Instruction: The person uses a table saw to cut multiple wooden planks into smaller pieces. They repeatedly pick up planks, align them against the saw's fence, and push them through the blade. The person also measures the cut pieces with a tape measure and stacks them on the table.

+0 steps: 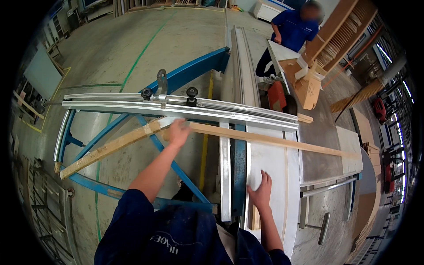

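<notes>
Tan wooden strip (269, 139), long, slim, gripped by left hand (178, 132); right hand (261, 194) spread.

I watched a pale tabletop (269, 164) from afar.
A wooden strip (265, 138) and a silver rail (247, 114) crossed it.

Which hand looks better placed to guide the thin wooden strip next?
Probably the left hand: it is at the left end of the thin wooden strip, while the right hand is open and apart from it.
</notes>
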Demonstrator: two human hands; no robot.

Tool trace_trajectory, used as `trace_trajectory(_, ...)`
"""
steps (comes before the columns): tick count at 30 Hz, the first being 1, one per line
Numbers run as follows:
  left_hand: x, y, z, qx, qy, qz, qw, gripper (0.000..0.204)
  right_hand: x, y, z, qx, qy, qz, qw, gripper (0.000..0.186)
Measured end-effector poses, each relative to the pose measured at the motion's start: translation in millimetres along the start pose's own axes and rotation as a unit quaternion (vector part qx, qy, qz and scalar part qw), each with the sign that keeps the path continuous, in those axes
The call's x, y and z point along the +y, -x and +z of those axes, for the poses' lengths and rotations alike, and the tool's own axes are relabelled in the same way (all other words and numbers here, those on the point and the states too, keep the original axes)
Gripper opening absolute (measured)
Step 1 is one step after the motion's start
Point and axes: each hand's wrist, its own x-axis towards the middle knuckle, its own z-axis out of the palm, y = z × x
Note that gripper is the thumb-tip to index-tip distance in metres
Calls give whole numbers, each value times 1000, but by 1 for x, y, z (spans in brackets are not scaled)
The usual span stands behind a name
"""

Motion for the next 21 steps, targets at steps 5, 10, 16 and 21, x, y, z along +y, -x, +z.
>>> trace_trajectory(5, 106, -87, -66, 266, -93, 233, 931, 56, -54, -141, 27, -55, 79, -116, 989, 102)
trace_trajectory(10, 113, -189, -104, 129, -88, 78, 985, 73, -90, -234, 51, -151, 261, -169, 938, 118)
trace_trajectory(16, 110, -151, -118, 126, -43, 75, 988, 55, -80, -279, 60, -190, 277, -168, 927, 126)
trace_trajectory(21, 83, -59, -135, 121, -115, 46, 985, 40, -80, -296, 68, -171, 210, -205, 941, 108)
